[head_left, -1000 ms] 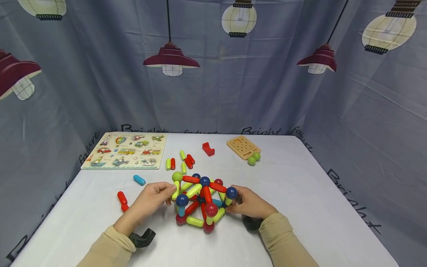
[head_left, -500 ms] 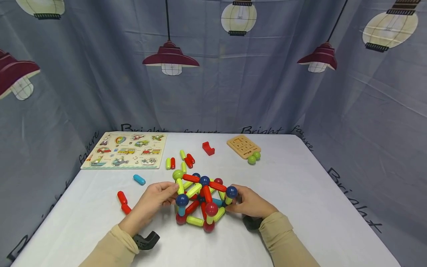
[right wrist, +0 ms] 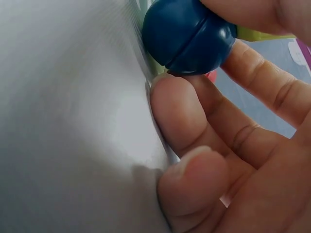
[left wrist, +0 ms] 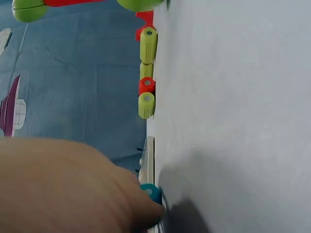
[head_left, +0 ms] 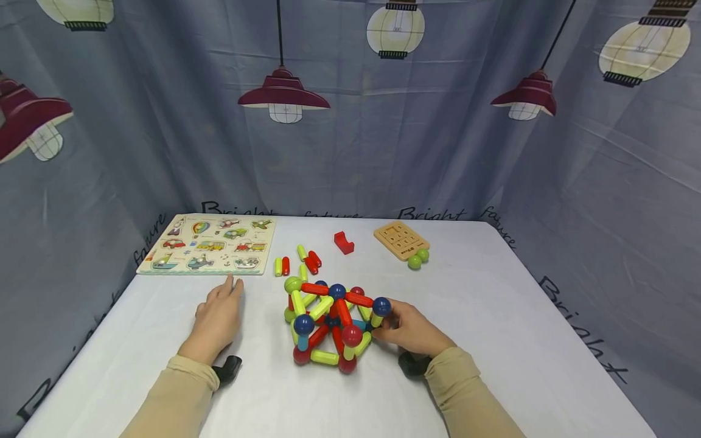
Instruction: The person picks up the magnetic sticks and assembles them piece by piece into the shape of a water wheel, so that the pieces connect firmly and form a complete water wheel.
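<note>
A frame of glossy, plastic-looking balls and short rods in red, blue and yellow-green (head_left: 344,312) is set on the white table (head_left: 504,298), and at its right corner one dark blue ball (right wrist: 187,38) is gripped between thumb and fingers of the right hand (head_left: 415,329). The left hand (head_left: 215,316) is held well to the left of the frame, its fingers stretched forward; the end of a blue rod (left wrist: 149,191) is seen close by them, but whether it is touched cannot be told. The frame could perhaps be skewed if its gripped corner is pulled unevenly, because the joints seem to be kept only by small contacts; the upper balls could then be shed. The two green balls (head_left: 415,262), beyond the frame to its right, could be rolled away if the table is knocked. Behind the frame, on the grey-blue cloth curtain (head_left: 432,140), "Bright" can be read more than once; marks on the light wooden board (head_left: 395,239), beyond the frame, are too small to be read.
</note>
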A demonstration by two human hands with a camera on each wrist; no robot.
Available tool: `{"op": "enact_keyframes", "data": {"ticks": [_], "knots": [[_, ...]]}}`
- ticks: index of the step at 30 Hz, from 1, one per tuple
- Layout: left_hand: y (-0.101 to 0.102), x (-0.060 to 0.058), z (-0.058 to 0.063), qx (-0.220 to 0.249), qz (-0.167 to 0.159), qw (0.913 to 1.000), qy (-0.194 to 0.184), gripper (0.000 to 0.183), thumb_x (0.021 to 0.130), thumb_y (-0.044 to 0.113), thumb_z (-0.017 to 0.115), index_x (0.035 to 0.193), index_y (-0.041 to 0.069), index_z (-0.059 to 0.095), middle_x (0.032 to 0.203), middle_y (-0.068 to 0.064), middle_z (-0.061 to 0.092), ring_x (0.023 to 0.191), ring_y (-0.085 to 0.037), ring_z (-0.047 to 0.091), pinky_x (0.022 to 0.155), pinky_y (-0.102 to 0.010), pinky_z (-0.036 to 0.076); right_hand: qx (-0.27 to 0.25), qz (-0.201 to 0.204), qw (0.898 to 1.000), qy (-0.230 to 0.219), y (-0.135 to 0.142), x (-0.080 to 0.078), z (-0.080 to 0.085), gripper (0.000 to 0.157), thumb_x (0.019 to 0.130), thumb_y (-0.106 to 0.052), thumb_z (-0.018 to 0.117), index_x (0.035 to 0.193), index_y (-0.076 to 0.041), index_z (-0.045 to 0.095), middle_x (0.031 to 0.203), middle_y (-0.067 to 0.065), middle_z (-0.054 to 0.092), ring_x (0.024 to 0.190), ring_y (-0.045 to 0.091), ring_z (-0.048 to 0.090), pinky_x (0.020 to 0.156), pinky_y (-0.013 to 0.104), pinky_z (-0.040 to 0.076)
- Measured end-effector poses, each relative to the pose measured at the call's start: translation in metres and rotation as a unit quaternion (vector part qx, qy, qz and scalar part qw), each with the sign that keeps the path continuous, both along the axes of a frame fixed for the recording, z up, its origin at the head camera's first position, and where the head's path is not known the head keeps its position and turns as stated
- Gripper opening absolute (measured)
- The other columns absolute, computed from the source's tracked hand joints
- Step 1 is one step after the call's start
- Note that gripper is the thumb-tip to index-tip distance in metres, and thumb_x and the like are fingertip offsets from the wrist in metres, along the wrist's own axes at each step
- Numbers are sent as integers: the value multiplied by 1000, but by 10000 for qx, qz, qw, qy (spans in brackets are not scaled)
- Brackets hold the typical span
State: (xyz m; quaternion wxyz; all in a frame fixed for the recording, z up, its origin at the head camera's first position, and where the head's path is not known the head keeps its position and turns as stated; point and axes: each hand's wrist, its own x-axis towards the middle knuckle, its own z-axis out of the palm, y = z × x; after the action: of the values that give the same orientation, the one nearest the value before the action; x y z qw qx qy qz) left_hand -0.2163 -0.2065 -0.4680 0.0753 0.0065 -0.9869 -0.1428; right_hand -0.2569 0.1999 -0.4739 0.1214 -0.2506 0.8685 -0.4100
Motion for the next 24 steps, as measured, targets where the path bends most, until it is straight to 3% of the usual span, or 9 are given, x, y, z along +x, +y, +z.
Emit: {"op": "enact_keyframes", "data": {"ticks": [2, 6, 10, 14, 17, 21, 24], "knots": [[0, -1, -2, 29, -80, 9999, -133, 50, 99, -8, 51, 149, -11, 43, 156, -36, 35, 136, -58, 39, 99, -73, 40, -22, -18, 10000, -25, 0, 0, 0, 29, 88, -20, 81, 112, -25, 67, 88, -2, 61, 87, 21, 58, 73, 33, 48], [2, -1, -1, 136, -174, 9998, -1, 48, 97, -10, 55, 145, -9, 49, 137, -33, 53, 121, -52, 55, 97, -64, 49, -75, -3, 9999, -93, 0, -1, -1, 28, 88, -20, 81, 111, -25, 67, 88, -1, 61, 86, 22, 58, 72, 33, 48], [4, 0, 3, -69, 20, 9999, 121, 41, 97, -1, 64, 138, -2, 61, 125, -27, 62, 109, -45, 62, 89, -60, 53, -73, -8, 9999, -95, 0, -1, -1, 29, 88, -19, 81, 112, -24, 67, 88, -1, 61, 86, 22, 58, 72, 32, 48], [4, 1, 6, -250, 118, 9995, 128, 30, 91, 11, 78, 120, 5, 74, 110, -19, 69, 99, -41, 65, 80, -58, 54, -66, -21, 10000, -55, 1, -1, 1, 29, 88, -18, 81, 113, -24, 67, 88, -1, 60, 86, 22, 57, 71, 31, 48], [3, 2, 6, -102, -189, 9998, 44, 26, 86, 15, 84, 110, 11, 79, 98, -9, 71, 91, -32, 68, 76, -53, 54, -103, -22, 9999, -131, 0, 0, 2, 30, 88, -19, 81, 114, -23, 67, 88, 0, 60, 86, 22, 57, 70, 31, 47], [4, 0, 10, 208, -713, 9969, -256, 25, 85, 20, 85, 109, 15, 80, 95, 1, 70, 83, -18, 64, 74, -44, 54, -138, -69, 9995, -261, 0, 1, 2, 29, 88, -20, 81, 114, -23, 67, 87, 1, 60, 86, 23, 57, 69, 31, 47], [5, 0, 15, 308, -828, 9960, -163, 25, 86, 22, 85, 110, 17, 79, 97, 4, 69, 82, -14, 60, 73, -40, 53, -120, -108, 9996, -233, -1, 2, 2, 28, 88, -19, 81, 112, -23, 67, 87, 1, 60, 86, 23, 57, 68, 31, 46]]}}
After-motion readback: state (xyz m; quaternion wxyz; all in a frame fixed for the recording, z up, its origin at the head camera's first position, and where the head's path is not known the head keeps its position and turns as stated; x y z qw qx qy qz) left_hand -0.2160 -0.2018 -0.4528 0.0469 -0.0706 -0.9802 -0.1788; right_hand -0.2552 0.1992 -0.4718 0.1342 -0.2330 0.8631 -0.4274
